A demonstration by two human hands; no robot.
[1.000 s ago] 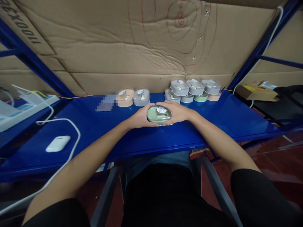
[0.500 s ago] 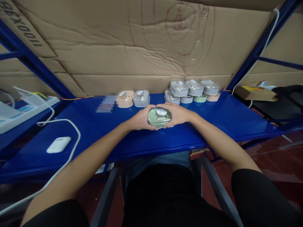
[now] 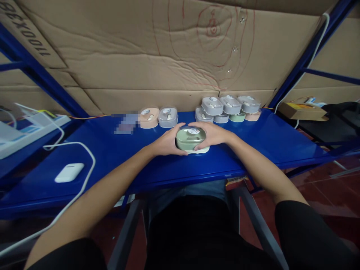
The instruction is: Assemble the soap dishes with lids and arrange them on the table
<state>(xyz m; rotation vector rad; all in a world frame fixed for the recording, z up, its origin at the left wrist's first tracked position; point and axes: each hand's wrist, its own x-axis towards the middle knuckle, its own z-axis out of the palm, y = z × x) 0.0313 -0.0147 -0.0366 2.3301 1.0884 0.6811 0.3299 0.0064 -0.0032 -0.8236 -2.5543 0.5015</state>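
A green box with a clear lid and a round sticker is at the middle of the blue table, its white base showing along the front. My left hand grips its left side, thumb at the front. Around its right side is my right hand, with the thumb against the front corner. Behind them, a peach box and a grey box stand side by side. Several more grey, green and peach boxes are stacked in two layers to the right.
A white earphone case and a white cable lie on the left of the table. White power strips are beyond them. A cardboard wall closes off the back. An open carton is at the far right.
The green box has tilted so that more of its front side and white base show. My right hand has shifted slightly on it; my left hand has hardly moved.
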